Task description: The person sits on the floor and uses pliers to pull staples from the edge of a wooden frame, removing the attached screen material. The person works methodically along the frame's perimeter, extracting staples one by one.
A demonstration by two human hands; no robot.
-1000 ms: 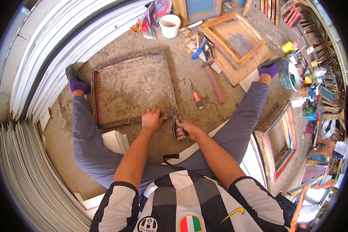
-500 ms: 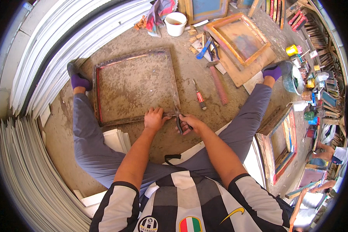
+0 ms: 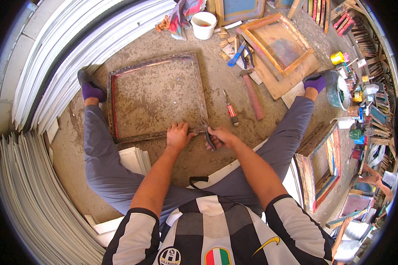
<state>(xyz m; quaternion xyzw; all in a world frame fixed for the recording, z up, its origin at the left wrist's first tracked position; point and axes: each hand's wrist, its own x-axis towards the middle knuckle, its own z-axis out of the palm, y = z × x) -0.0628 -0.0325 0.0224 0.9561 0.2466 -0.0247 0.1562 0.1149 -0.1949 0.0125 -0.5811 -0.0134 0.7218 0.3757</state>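
A weathered wooden frame (image 3: pixel 199 88) lies flat on the floor between my legs, with a reddish strip along its left inner side. My left hand (image 3: pixel 178 136) is closed over the near rail, close to the right corner, with its thumb pointing toward that corner. Black-handled pliers (image 3: pixel 211 142) are in the grip of my right hand (image 3: pixel 222 137), their head against the near right corner of the frame. What the jaws bite on is too small to make out. Just right of the frame rest a screwdriver (image 3: pixel 231 112) with a red and black handle and a hammer (image 3: pixel 253 97).
Blue-handled pliers (image 3: pixel 238 54) lie on wood scraps beside a white bucket (image 3: pixel 203 25). An orange-stained frame (image 3: pixel 278 44) sits on a brown board. Stacked white sheets (image 3: pixel 35 198) line the left. Paint pots (image 3: pixel 355 133) and another person's arm (image 3: pixel 342 232) are at right.
My right hand has turned the pliers slightly, so their handles now slant down to the right. My left hand stays on the rail. The view has shifted a little.
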